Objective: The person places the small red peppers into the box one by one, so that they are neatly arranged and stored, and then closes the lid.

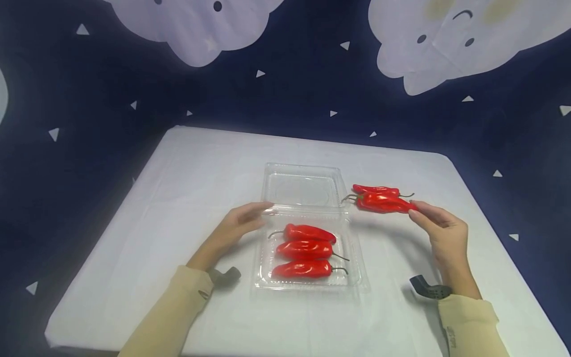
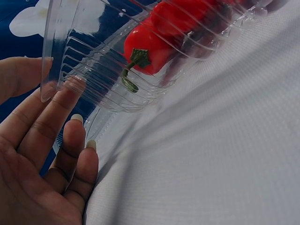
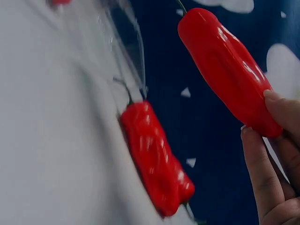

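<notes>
My right hand (image 1: 445, 233) pinches the narrow tip of a red pepper (image 1: 387, 203) between thumb and fingers. In the right wrist view this pepper is raised above the table, its stem pointing away from the hand. Two more red peppers (image 3: 152, 154) lie side by side on the cloth beyond it, partly overlapped by it in the head view. My left hand (image 1: 233, 227) holds the left edge of a clear plastic clamshell box (image 1: 357, 248) near its hinge, thumb and fingers on either side of the rim. Three red peppers (image 1: 305, 250) lie crosswise in a row in the box's near half.
The box's lid (image 1: 303, 187) lies folded back, away from me. A white cloth covers the table (image 1: 178, 173). Behind it hangs a dark blue backdrop (image 1: 294, 99) with white clouds and triangles. Each wrist wears a dark strap-on mount (image 1: 429, 288).
</notes>
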A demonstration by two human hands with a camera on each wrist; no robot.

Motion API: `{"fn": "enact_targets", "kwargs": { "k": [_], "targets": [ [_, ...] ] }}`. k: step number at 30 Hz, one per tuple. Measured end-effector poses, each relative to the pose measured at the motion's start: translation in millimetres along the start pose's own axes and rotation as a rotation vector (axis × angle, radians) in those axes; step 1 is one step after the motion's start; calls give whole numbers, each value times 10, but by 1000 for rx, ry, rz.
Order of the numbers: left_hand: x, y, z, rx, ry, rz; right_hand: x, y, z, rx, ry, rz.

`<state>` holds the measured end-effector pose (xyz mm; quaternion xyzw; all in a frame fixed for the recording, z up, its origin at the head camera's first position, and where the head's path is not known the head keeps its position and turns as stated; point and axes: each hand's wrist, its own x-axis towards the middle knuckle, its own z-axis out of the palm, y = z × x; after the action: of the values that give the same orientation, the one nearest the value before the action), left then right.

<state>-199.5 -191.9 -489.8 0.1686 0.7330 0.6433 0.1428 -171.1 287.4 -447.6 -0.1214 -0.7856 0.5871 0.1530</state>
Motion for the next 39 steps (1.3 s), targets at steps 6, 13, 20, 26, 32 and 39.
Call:
{"fn": "enact_targets", "kwargs": {
  "k": [6, 13, 20, 26, 32, 39],
  "targets": [
    [9, -3, -8, -7, -5, -3, -169, -176, 159, 139, -25, -74],
    [9, 10, 0, -12, 2, -9, -362, -301, 330, 27, -109, -156],
    [19, -5, 4, -7, -6, -4, -517, -353, 425, -114, -126, -245],
    [21, -10, -7, -18, -9, -6, -661, -386, 537, -69, -189, -276],
    [18, -20, -4, -24, -5, 23, -809, -375, 649, -73, -230, -289],
    [21, -34, -13, 2, -1, 9, -925, -359, 735, -83, -231, -289]
  ]
}}
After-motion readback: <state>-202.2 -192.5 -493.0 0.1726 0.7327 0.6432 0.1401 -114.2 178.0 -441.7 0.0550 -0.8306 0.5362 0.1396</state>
